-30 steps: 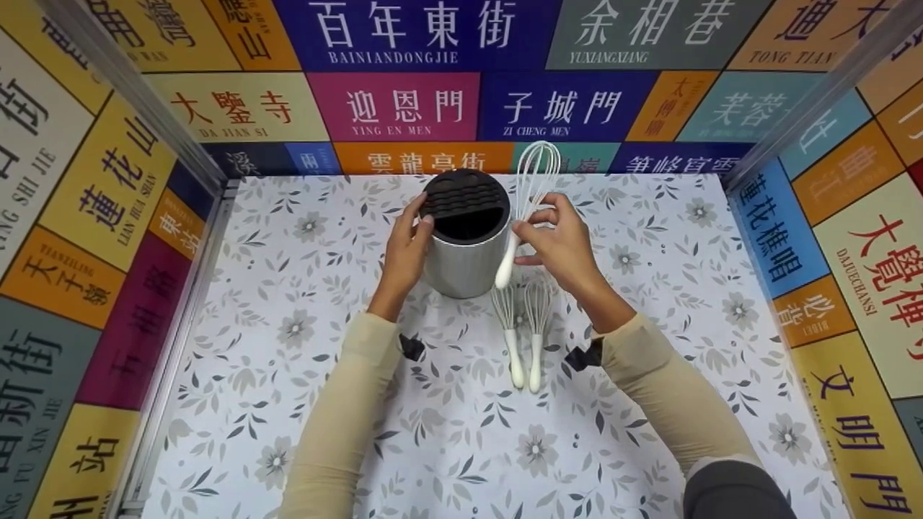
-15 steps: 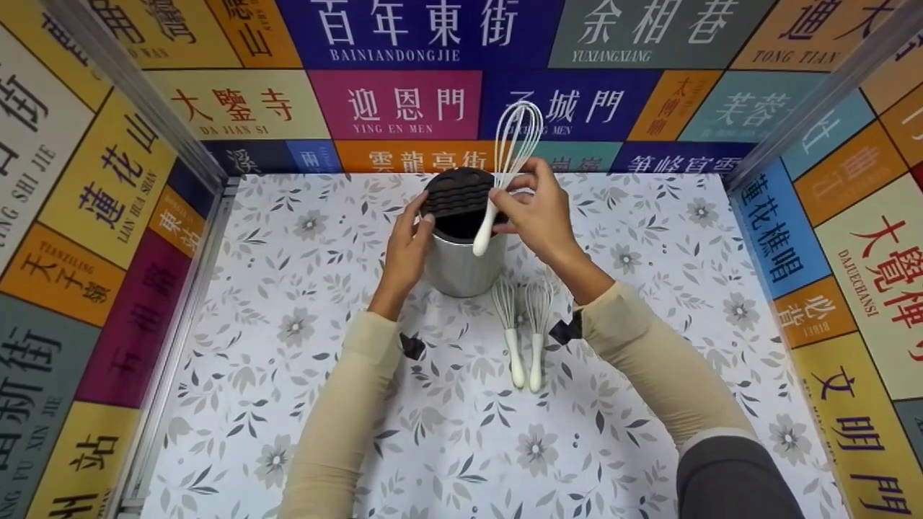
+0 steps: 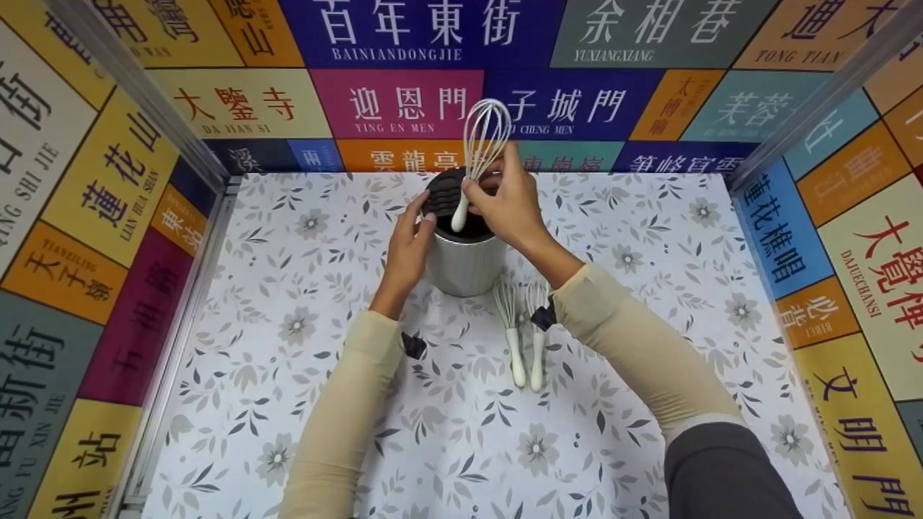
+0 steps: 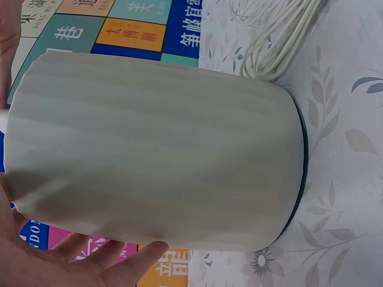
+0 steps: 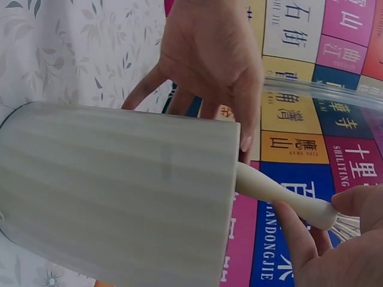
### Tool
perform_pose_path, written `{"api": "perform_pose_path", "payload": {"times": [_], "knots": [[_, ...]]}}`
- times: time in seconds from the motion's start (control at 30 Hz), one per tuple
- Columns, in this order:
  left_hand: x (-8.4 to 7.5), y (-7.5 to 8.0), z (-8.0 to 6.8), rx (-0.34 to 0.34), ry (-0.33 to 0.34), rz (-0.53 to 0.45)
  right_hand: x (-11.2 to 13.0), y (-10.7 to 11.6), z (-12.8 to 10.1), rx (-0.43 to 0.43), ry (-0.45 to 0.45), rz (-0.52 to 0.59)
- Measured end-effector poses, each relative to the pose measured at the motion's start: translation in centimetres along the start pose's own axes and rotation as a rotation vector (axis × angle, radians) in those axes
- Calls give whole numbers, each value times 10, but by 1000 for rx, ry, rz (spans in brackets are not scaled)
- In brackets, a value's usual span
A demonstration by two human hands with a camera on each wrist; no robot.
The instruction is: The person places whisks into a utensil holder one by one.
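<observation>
A tall grey utensil holder (image 3: pixel 467 270) with a black slotted insert (image 3: pixel 441 194) stands upright on the patterned surface. My left hand (image 3: pixel 407 249) rests against its left side, fingers spread, thumb at the rim. Fingers of that hand (image 4: pixel 90 266) also show along the wall in the left wrist view. With my right hand (image 3: pixel 515 205) I pinch a white whisk (image 3: pixel 458 215) over the holder's opening, wires up and handle slanting down. In the right wrist view the whisk handle (image 5: pixel 281 191) reaches the rim, its lower end hidden by the wall.
Two smaller whisks, one at left (image 3: pixel 515 353) and one at right (image 3: pixel 536 360), lie side by side in front of the holder. My right cuff partly covers the right one. Printed panels (image 3: pixel 404 104) enclose the floral surface (image 3: pixel 288 404) at the back and sides.
My right hand has carried the whisk left and farther back, from beside the holder to over its opening. My left hand and the holder have stayed put.
</observation>
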State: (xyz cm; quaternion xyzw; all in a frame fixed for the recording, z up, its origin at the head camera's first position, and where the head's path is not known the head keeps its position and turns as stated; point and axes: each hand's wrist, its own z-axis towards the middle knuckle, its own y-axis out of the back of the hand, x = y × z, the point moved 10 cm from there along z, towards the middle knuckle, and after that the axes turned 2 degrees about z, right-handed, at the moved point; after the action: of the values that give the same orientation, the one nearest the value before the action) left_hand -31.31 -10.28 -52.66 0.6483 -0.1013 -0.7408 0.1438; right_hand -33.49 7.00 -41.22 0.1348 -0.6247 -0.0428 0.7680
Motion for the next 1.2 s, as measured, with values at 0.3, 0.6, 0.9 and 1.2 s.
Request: {"api": "perform_pose_path", "payload": {"times": [0.3, 0.6, 0.9, 1.2], "knots": [[0, 0, 0, 2, 9, 7, -9, -25, 1, 72, 50, -190], [0, 1, 1, -7, 1, -2, -10, -40, -2, 74, 111, -363], [3, 0, 1, -14, 32, -12, -15, -47, -6, 79, 137, -407], [2, -1, 1, -5, 25, -2, -11, -47, -8, 78, 174, -406]]}}
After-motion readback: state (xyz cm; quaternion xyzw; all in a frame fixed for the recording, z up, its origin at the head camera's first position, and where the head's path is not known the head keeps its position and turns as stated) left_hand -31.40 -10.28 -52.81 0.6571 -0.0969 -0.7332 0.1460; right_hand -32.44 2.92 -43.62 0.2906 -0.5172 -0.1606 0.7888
